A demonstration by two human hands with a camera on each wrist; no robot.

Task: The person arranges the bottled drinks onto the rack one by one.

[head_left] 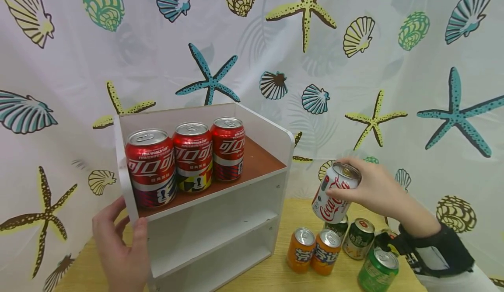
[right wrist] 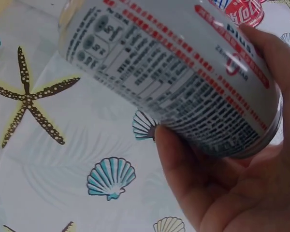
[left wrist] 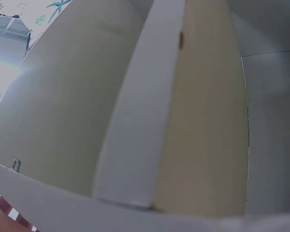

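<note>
My right hand [head_left: 372,189] grips a white Coca-Cola can [head_left: 332,200], tilted, above the other cans on the table. In the right wrist view, fingers and thumb wrap the lid end of this can [right wrist: 174,82], with its small print facing the camera. At the left, my left hand [head_left: 122,248] holds the side panel of a white shelf [head_left: 220,222], thumb at the front edge and fingers round the outer side. Three red Coca-Cola cans, the nearest [head_left: 151,169] at the left, stand upright in a row on the shelf's brown top level.
Two orange Fanta cans [head_left: 301,252] stand on the wooden table [head_left: 275,279] right of the shelf. Behind and beside them are dark green cans [head_left: 358,239] and a bright green can [head_left: 378,272] under my right wrist. A shell-patterned curtain [head_left: 244,34] hangs behind.
</note>
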